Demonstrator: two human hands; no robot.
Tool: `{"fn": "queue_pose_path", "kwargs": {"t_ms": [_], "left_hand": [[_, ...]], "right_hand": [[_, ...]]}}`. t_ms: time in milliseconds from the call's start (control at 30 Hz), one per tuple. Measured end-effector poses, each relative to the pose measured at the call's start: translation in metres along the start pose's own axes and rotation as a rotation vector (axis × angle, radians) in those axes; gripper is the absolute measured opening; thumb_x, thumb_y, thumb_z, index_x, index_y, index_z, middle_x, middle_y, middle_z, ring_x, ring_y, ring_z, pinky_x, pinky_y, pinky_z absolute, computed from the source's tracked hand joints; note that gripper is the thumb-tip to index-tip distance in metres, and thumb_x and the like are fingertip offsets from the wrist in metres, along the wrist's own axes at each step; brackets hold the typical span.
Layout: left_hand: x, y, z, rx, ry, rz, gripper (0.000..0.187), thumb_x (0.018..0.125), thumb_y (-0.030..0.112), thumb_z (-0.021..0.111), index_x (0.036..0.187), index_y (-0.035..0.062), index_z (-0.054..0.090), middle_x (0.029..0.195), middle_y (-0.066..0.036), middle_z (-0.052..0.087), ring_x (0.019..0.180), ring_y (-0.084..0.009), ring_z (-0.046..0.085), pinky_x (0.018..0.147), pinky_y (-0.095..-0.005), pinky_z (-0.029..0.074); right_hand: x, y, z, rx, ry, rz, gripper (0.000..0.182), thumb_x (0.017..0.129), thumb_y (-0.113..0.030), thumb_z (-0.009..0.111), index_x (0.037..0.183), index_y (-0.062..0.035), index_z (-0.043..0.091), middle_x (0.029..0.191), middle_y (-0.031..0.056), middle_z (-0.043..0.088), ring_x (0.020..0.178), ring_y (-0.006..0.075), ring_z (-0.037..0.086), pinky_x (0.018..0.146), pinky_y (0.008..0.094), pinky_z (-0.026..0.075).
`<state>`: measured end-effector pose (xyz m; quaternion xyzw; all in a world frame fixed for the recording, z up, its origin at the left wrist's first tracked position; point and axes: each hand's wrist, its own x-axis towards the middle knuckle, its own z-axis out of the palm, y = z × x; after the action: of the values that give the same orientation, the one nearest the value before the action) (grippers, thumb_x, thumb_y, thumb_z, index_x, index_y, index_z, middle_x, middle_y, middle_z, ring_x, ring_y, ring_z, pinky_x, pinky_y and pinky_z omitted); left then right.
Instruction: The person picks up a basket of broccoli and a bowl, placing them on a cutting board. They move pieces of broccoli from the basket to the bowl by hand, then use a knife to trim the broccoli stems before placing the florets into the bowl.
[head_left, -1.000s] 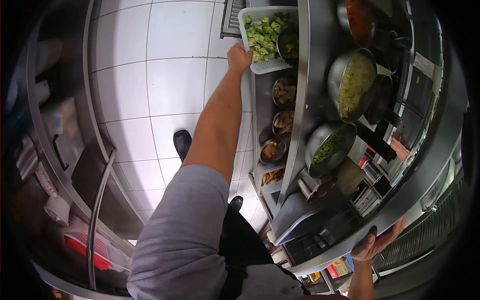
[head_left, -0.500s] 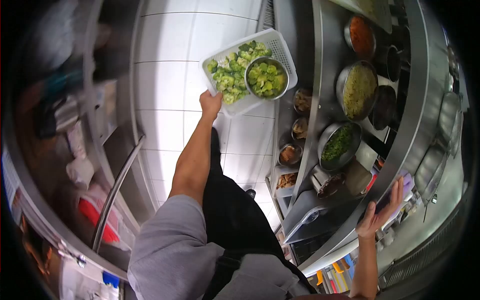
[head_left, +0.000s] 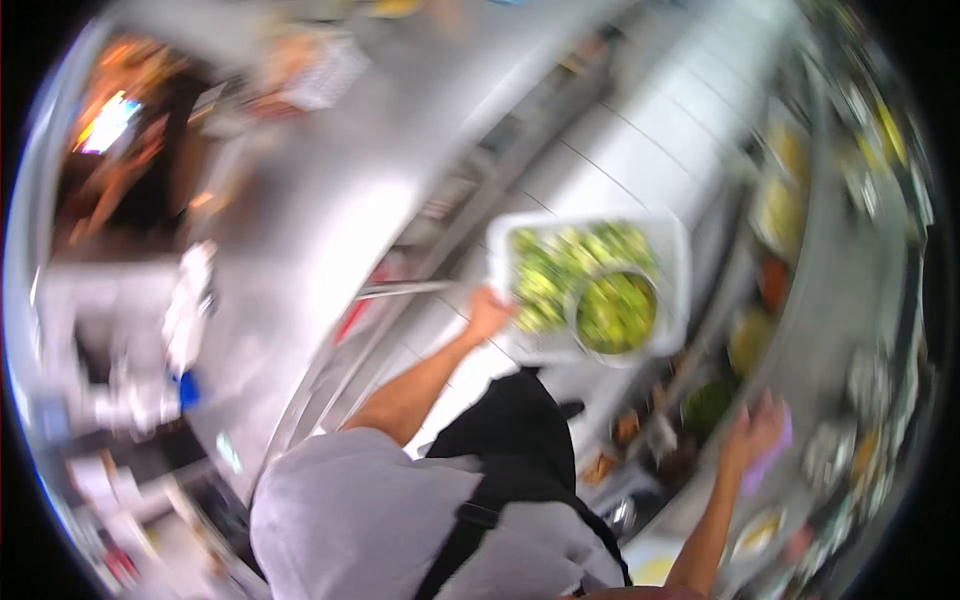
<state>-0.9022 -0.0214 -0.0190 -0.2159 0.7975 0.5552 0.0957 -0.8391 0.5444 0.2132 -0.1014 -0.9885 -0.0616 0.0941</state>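
My left hand (head_left: 487, 315) is closed on the near left edge of a white plastic basket (head_left: 683, 275), holding it above the floor. Cut broccoli florets (head_left: 538, 285) lie in the basket. A round metal bowl (head_left: 656, 318) sits at its near right side, filled with green vegetable pieces (head_left: 615, 312). My right hand (head_left: 755, 432) is at the right-hand counter, its fingers blurred but bent around a purple cloth (head_left: 781, 452), part of which shows beyond them.
A steel counter (head_left: 370, 190) runs along the left, with a rail (head_left: 405, 288) below its edge. White floor tiles (head_left: 625, 150) lie between the counters. Along the right counter (head_left: 845, 310) stand several food containers, one with chopped greens (head_left: 706, 404). Much is blurred.
My view has swung to the left, bringing more of the left counter into sight. The basket and bowl now appear lower and further right, still in my left hand. The purple cloth stays with my right hand.
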Motion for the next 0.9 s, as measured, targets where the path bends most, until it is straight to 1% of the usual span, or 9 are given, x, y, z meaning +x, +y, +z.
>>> {"fn": "queue_pose_path", "kwargs": {"t_ms": [33,67,100,133,200,333,567,867,900], "left_hand": [[-0.010,0.012,-0.012,0.123,0.077,-0.022,0.041,0.078,0.029,0.089,0.098,-0.0022,0.073,0.078,-0.012,0.067,0.068,-0.0234,0.063,0.061,-0.0412,0.055],[-0.020,0.030,-0.021,0.159,0.156,0.098,0.035,0.077,0.025,0.086,0.096,-0.0026,0.073,0.076,-0.013,0.068,0.068,-0.0227,0.064,0.064,-0.0416,0.055],[-0.043,0.071,-0.028,0.006,0.079,0.019,0.029,0.077,0.020,0.081,0.093,-0.0030,0.074,0.075,-0.014,0.071,0.070,-0.0211,0.067,0.068,-0.0416,0.056],[-0.073,0.117,-0.035,-0.108,0.039,-0.089,0.026,0.077,0.018,0.079,0.092,-0.0030,0.075,0.075,-0.013,0.073,0.072,-0.0192,0.069,0.071,-0.0406,0.057],[-0.098,0.122,-0.033,-0.062,0.065,-0.013,0.023,0.081,0.011,0.076,0.100,-0.0013,0.076,0.078,-0.005,0.073,0.073,-0.0126,0.066,0.069,-0.0346,0.055],[-0.136,0.131,-0.051,-0.200,0.051,0.045,0.025,0.079,0.010,0.075,0.101,-0.0018,0.076,0.082,-0.008,0.075,0.077,-0.0148,0.068,0.075,-0.0339,0.056],[-0.200,0.150,-0.014,-0.278,-0.046,0.048,0.024,0.081,0.006,0.071,0.102,-0.0021,0.077,0.083,-0.009,0.075,0.080,-0.0144,0.069,0.075,-0.0346,0.057],[-0.211,0.152,0.025,-0.198,-0.212,0.072,0.026,0.082,0.001,0.071,0.107,-0.0020,0.077,0.092,-0.005,0.077,0.084,-0.0110,0.069,0.080,-0.0305,0.057],[-0.212,0.157,0.021,-0.225,-0.223,0.154,0.026,0.081,0.007,0.075,0.105,-0.0028,0.076,0.088,-0.006,0.077,0.083,-0.0128,0.069,0.079,-0.0314,0.057]], "right_hand": [[-0.011,0.024,0.021,-0.028,0.140,-0.105,0.050,0.103,-0.031,0.065,0.145,-0.0060,0.061,0.154,0.0201,0.054,0.137,0.0410,0.053,0.118,0.0539,0.037],[-0.020,0.063,0.055,-0.075,0.213,-0.148,0.055,0.107,-0.037,0.060,0.153,-0.0068,0.053,0.152,0.0196,0.056,0.136,0.0404,0.055,0.115,0.0528,0.042],[-0.016,0.075,0.066,-0.069,0.281,-0.149,0.056,0.107,-0.038,0.059,0.153,-0.0065,0.052,0.152,0.0198,0.056,0.134,0.0399,0.056,0.113,0.0520,0.043],[-0.012,0.054,0.056,-0.035,0.316,-0.100,0.057,0.107,-0.039,0.059,0.154,-0.0061,0.052,0.151,0.0201,0.057,0.132,0.0393,0.056,0.111,0.0512,0.044],[-0.009,0.020,0.038,0.077,0.359,-0.044,0.059,0.108,-0.040,0.058,0.154,-0.0054,0.050,0.149,0.0206,0.057,0.128,0.0382,0.057,0.107,0.0495,0.045],[-0.019,-0.044,-0.009,0.336,0.389,-0.004,0.062,0.108,-0.042,0.057,0.156,-0.0040,0.046,0.145,0.0216,0.058,0.121,0.0361,0.060,0.099,0.0461,0.048],[-0.051,-0.077,-0.044,0.916,0.170,0.085,0.068,0.109,-0.046,0.055,0.158,-0.0015,0.041,0.139,0.0235,0.060,0.107,0.0323,0.063,0.085,0.0403,0.052],[-0.154,-0.041,-0.028,1.575,-0.192,0.508,0.077,0.110,-0.052,0.052,0.161,0.0016,0.033,0.131,0.0258,0.062,0.090,0.0274,0.068,0.067,0.0327,0.058],[-0.162,-0.026,0.001,1.594,-0.229,0.719,0.063,0.110,-0.043,0.051,0.161,-0.0074,0.041,0.151,0.0196,0.057,0.139,0.0396,0.054,0.114,0.0498,0.046]]}}
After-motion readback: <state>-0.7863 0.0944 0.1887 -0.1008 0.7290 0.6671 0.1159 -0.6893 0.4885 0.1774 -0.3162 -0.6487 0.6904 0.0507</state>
